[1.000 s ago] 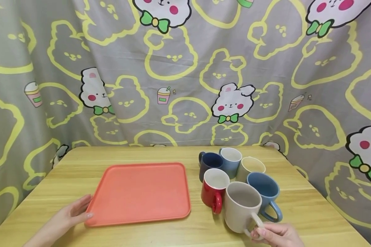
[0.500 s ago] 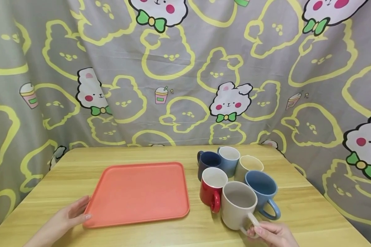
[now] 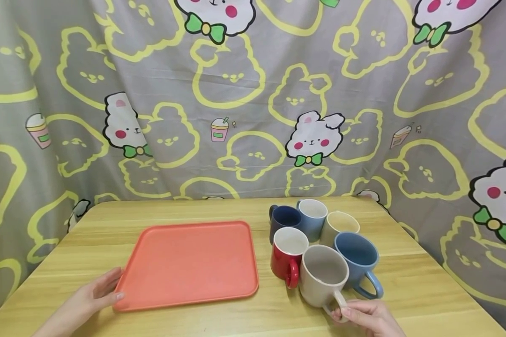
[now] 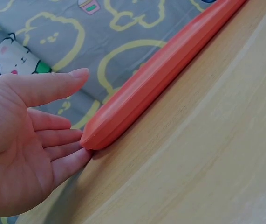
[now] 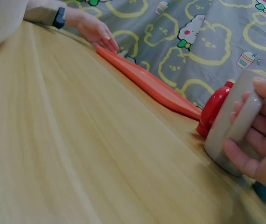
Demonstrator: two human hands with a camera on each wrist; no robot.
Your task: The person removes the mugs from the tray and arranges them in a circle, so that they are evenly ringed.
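Note:
My right hand [image 3: 364, 316] grips the handle of a beige mug [image 3: 323, 276], fingers curled through it and thumb on top. The mug stands upright at the front of a cluster, close against a red mug [image 3: 283, 262] and a blue mug [image 3: 354, 262]; the right wrist view shows its base at the tabletop. On the left, a flat coral tray [image 3: 189, 264] lies on the table. My left hand [image 3: 94, 292] is relaxed at the tray's near left corner. In the left wrist view its straight fingertips [image 4: 84, 156] meet that corner, with the thumb raised.
Behind the red mug are a navy mug [image 3: 280, 234], a light blue mug [image 3: 312, 224] and a cream mug [image 3: 337, 229]. A wooden table [image 3: 274, 323] carries everything. A patterned grey curtain [image 3: 244, 103] hangs behind and along both sides.
The beige mug has slid slightly left and away from me in my right hand, and the red mug has shifted slightly with it. My left hand stays at the tray's corner.

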